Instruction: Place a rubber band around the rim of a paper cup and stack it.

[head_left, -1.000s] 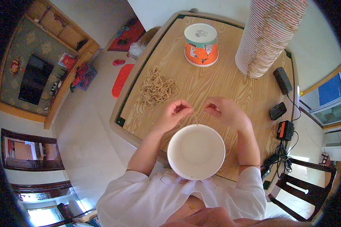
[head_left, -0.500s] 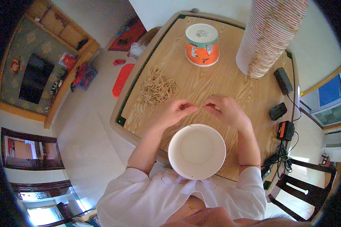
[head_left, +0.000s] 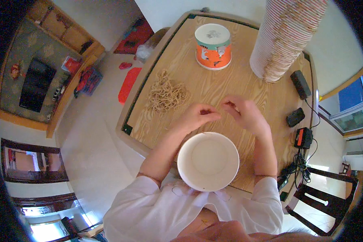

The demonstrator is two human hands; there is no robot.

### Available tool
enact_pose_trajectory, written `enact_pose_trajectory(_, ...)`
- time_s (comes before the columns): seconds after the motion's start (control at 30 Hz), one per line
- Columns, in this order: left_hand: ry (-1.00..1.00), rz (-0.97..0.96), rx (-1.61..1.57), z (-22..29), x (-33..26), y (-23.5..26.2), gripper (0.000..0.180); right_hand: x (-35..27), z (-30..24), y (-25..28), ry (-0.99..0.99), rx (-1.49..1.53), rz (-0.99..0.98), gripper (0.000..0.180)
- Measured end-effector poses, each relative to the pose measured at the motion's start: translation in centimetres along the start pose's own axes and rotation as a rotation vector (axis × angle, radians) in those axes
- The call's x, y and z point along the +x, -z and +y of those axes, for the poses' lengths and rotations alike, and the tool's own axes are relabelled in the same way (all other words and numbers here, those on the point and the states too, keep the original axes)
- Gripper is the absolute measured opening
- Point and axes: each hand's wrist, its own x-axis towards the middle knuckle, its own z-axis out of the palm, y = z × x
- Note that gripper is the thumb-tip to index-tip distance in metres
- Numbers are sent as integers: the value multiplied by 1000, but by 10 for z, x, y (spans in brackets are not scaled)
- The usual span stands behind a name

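Observation:
A white paper bucket (head_left: 208,161) rests against my front at the table's near edge, its open mouth facing up. Just beyond its rim, my left hand (head_left: 199,116) is closed in a pinch, fingertips pointing right. Opposite it, my right hand (head_left: 244,113) also pinches, a little blurred and slightly higher. What the fingertips hold is too small to make out. A bit of brown cord shows at the bucket's far rim, near my left wrist. To the left of my hands lies a loose tangle of brown cords (head_left: 167,93).
An orange and green printed bucket (head_left: 213,47) stands upside down at the far middle of the table (head_left: 238,86). A tall stack of nested paper buckets (head_left: 284,40) leans at the far right. Black adapters (head_left: 295,117) and cables (head_left: 298,165) line the right edge, with a dark chair (head_left: 324,199) beyond.
Both hands have shifted slightly right. My right hand has risen and turned a little, and its fingertips stand beyond those of my left. The buckets and the cord tangle stay put.

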Motion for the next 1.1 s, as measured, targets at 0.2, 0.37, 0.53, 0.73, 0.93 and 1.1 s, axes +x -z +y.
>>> enact_pose_trajectory(0.2, -104, 25, 17, -10, 11, -2, 21, -2, 3, 1, -18, 13, -65, 10)
enact_pose_trajectory(0.37, 56, 2, 129, 0, 2, 2, 20, -2, -1, 14, -202, 34, 199, 10)
enact_pose_trajectory(0.53, -68, 82, 22, 3, 3, -1, 18, -1, 7, 0, -12, -39, 104, 10)
enact_pose_trajectory(0.73, 28, 59, 94, 11, -3, 4, 17, 1, 10, 11, -29, -93, 241, 13)
enact_pose_trajectory(0.93, -79, 146, -10, -4, 5, 0, 17, 3, -3, -9, 160, 49, 100, 19)
enact_pose_trajectory(1.1, -106, 89, 113, -13, 0, 9, 16, 0, -6, 4, 56, 46, -6, 11)
